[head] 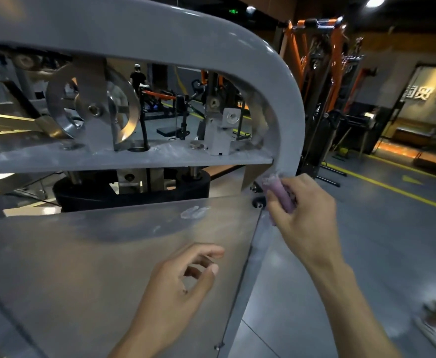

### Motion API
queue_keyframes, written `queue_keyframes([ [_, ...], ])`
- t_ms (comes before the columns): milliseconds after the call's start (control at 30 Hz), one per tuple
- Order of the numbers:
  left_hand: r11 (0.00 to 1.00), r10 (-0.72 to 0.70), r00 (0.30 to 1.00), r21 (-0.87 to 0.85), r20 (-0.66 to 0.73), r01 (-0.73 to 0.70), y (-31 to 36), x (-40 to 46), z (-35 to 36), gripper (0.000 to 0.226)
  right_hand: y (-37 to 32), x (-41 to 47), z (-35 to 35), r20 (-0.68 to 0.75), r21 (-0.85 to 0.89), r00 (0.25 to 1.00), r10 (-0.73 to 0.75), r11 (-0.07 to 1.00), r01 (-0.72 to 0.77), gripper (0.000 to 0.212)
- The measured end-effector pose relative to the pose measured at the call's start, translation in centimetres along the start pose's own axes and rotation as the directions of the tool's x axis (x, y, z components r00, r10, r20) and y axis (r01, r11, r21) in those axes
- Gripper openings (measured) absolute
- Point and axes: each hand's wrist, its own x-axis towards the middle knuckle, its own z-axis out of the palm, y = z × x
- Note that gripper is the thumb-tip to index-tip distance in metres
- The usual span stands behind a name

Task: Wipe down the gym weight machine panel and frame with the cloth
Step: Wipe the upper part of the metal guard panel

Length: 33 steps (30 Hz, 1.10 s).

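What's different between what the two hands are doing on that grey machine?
The right hand grips a bunched purple cloth and presses it to the grey frame; the left hand holds nothing. The right hand's fingers curl round the cloth, while the left hand's fingers hang loosely bent in front of the translucent panel. The right hand is higher, at the frame's edge; the left is lower. Both are bare.

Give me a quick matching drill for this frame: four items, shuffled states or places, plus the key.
Items:
1. cloth
2. left hand
3. panel
4. pulley

States:
A. smudged near its top edge
B. gripped by the right hand against the frame
C. behind the frame opening, upper left
D. fingers loosely curled, holding nothing

Pairs: 1-B, 2-D, 3-A, 4-C
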Motion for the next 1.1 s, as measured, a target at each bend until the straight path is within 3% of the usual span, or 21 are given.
queue_keyframes([
  [100, 0.999, 0.018, 1.0, 0.038, -0.023, -0.017, -0.3, 0.1, -0.2, 0.034, 0.6, 0.6, 1.4, 0.095, -0.048, 0.995, -0.032, 0.998, 0.037, 0.008],
  [233, 0.995, 0.056, 0.998, 0.081, -0.024, -0.054, -0.7, 0.4, -0.4, 0.037, 0.4, 0.3, 1.8, 0.065, 0.046, 0.998, -0.002, 0.999, -0.001, 0.029],
  [433, 0.989, 0.086, 0.996, 0.117, 0.017, -0.087, -0.3, 1.0, 0.7, 0.035, -3.3, -0.4, 4.5, 0.12, 0.09, 0.984, -0.128, 0.989, 0.118, 0.011],
  [600, 0.991, 0.089, 0.993, 0.108, -0.073, -0.081, -1.1, 0.5, 0.3, 0.031, 0.4, 0.1, 1.9, -0.005, 0.028, 0.996, 0.086, 0.996, -0.086, 0.023],
  [667, 0.992, 0.073, 0.992, 0.11, -0.1, -0.062, -1.6, 0.3, 0.4, 0.034, -1.4, 0.1, 2.5, 0.0, -0.008, 1.0, 0.028, 1.0, -0.028, 0.03],
  [767, 0.989, 0.091, 0.99, 0.123, -0.112, -0.077, -1.6, 0.4, 0.9, 0.031, -5.0, -0.5, 4.8, 0.073, 0.079, 0.992, -0.105, 0.992, 0.099, 0.006],
  [833, 0.988, 0.09, 0.99, 0.135, -0.112, -0.074, -1.5, 0.4, 1.1, 0.03, -5.4, -0.5, 5.1, 0.083, 0.077, 0.985, -0.151, 0.986, 0.145, 0.013],
  [900, 0.987, 0.086, 0.99, 0.146, -0.115, -0.068, -1.5, 0.3, 1.0, 0.03, -3.3, -0.1, 4.4, 0.06, 0.043, 0.99, -0.13, 0.991, 0.127, 0.012],
  [1033, 0.988, 0.061, 0.984, 0.152, -0.169, -0.035, -1.8, -0.2, 0.9, 0.032, 0.7, 0.4, 2.8, -0.042, -0.011, 0.997, 0.061, 0.998, -0.062, 0.015],
  [1100, 0.989, 0.056, 0.984, 0.147, -0.171, -0.031, -1.8, -0.3, 1.4, 0.03, -1.2, -0.1, 3.7, -0.044, 0.019, 0.999, 0.012, 1.0, -0.012, 0.012],
])
